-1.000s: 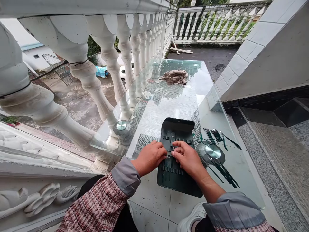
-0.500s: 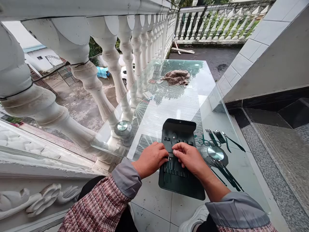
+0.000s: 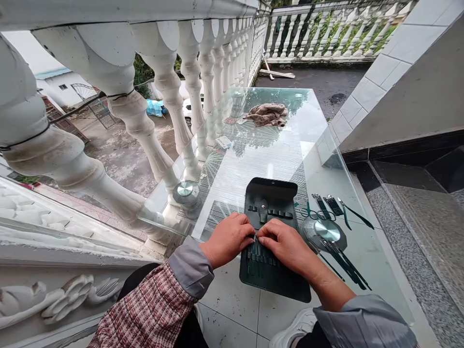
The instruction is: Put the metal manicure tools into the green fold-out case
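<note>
A black manicure case [image 3: 273,286] lies unfolded on the glass table [image 3: 281,154], with a snapped strap and rows of elastic loops. Slim metal manicure tools [image 3: 254,250] stand in its lower loops on the left side. My right hand [image 3: 290,245] is closed, thumb and forefinger pinching at the top of one slim tool. Close against it, my left hand [image 3: 230,239] is closed too, its fingertips at the tool tops; what they grip is hidden. To the right lie scissors [image 3: 309,212], nail clippers [image 3: 320,205], cuticle nippers [image 3: 357,215] and several slender dark-handled tools [image 3: 346,265].
A crumpled brown cloth [image 3: 267,115] rests at the table's far end. A small card [image 3: 224,142] lies on the left. Round metal discs [image 3: 185,188] show at the table supports. White balusters [image 3: 145,130] border the left side; stone steps [image 3: 416,208] are on the right.
My right hand has come down slightly toward my left fingertips, to the tops of the slim tools. The view has shifted a little; the loose tools stay where they lay.
</note>
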Available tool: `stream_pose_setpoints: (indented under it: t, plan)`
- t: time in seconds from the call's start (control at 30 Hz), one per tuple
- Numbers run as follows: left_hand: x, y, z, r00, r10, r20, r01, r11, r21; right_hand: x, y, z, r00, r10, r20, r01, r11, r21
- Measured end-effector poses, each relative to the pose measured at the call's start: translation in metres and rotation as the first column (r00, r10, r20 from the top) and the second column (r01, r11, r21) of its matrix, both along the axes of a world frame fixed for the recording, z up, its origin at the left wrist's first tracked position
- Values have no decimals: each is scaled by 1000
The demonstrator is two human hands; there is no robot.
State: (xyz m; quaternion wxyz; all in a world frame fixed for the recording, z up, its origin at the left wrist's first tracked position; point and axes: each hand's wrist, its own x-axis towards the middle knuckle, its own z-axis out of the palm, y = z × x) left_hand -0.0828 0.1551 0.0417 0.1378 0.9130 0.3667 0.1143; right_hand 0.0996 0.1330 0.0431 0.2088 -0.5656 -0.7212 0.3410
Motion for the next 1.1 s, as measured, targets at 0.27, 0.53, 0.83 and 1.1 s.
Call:
stream_pose_setpoints:
  t: [0.27,0.53,0.83,1.1]
  plan:
    - [-1,-1,1,999,7,37,-7,1000,-11,12,-7,6,982,-168,-88,172,984,42]
    - [-1,-5,-1,973,-39,228,19,996,88,85,-24,30,740,-663,-108,672,735,93]
    - [9,-7,0,937,-227,265,168,959,227,123,-46,20,762,-606,227,594,794,129]
    - [9,-2,-1,955,-110,277,53,978,204,123,-62,9,861,-436,262,390,896,211]
